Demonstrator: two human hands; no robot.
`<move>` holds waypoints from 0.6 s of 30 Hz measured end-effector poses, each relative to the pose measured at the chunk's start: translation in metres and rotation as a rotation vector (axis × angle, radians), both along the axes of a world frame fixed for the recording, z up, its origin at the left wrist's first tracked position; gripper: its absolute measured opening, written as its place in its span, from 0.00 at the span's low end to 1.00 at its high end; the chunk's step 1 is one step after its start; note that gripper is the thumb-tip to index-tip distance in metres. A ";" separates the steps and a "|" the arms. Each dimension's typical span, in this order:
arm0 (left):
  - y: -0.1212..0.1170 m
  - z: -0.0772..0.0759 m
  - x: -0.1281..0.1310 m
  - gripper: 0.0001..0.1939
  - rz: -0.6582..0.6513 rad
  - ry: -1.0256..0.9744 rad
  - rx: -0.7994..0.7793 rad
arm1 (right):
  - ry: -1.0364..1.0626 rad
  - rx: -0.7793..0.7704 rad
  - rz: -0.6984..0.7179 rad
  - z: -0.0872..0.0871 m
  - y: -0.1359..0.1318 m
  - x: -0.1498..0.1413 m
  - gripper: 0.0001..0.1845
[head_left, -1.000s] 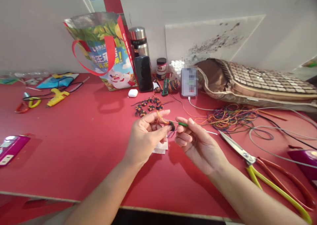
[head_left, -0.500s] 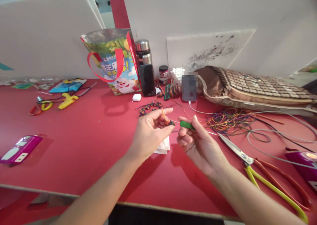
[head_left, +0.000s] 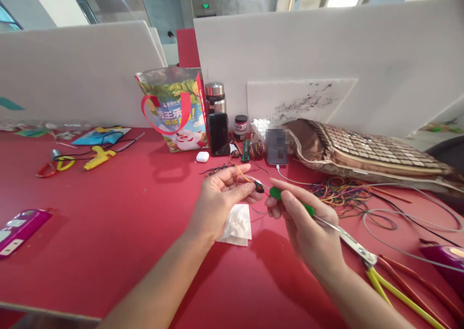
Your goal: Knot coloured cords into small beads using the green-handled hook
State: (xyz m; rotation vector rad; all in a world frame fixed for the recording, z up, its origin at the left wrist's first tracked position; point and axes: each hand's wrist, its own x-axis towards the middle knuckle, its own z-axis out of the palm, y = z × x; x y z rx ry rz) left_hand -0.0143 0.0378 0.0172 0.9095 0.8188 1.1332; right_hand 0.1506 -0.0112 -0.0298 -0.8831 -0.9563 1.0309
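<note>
Between thumb and fingers, my left hand (head_left: pixel 221 193) pinches a small dark crochet piece (head_left: pixel 258 187). Orange yarn (head_left: pixel 242 173) runs from that piece up over the left index finger. My right hand (head_left: pixel 308 218) is closed around the green handle of a crochet hook (head_left: pixel 276 193), whose thin metal tip points left at the piece; whether it passes through a stitch I cannot tell. Below the left hand lies a crumpled white tissue (head_left: pixel 237 222). Several multicoloured crocheted bits (head_left: pixel 217 168) lie partly hidden behind the left fingers.
Large scissors (head_left: pixel 362 251) lie beside my right wrist, near tangled yarn (head_left: pixel 337 193). Behind stand a phone on a cable (head_left: pixel 277 148), a yarn ball (head_left: pixel 257 150), a dark phone (head_left: pixel 219 135), a printed bag (head_left: pixel 177 111) and a brown handbag (head_left: pixel 362 150). A yellow glue gun (head_left: pixel 99 158) lies left.
The view has tilted upward, showing more of the room behind. My right hand has turned and drawn slightly right with the hook, exposing more of its green handle. The left still pinches the piece.
</note>
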 end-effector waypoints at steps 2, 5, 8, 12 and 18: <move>0.000 -0.007 -0.001 0.21 -0.033 -0.058 -0.064 | -0.064 0.042 0.057 -0.009 -0.004 0.000 0.13; 0.000 -0.013 -0.002 0.24 -0.060 -0.102 -0.128 | -0.123 0.103 0.038 -0.015 -0.006 0.000 0.12; 0.000 -0.015 -0.002 0.26 -0.039 -0.104 -0.139 | -0.124 0.101 0.009 -0.016 -0.005 0.001 0.14; -0.001 -0.018 -0.001 0.29 -0.017 -0.100 -0.088 | -0.151 0.082 0.013 -0.013 -0.005 0.004 0.15; -0.005 -0.021 0.002 0.35 -0.009 -0.034 -0.055 | -0.158 0.080 -0.043 -0.014 -0.013 0.002 0.12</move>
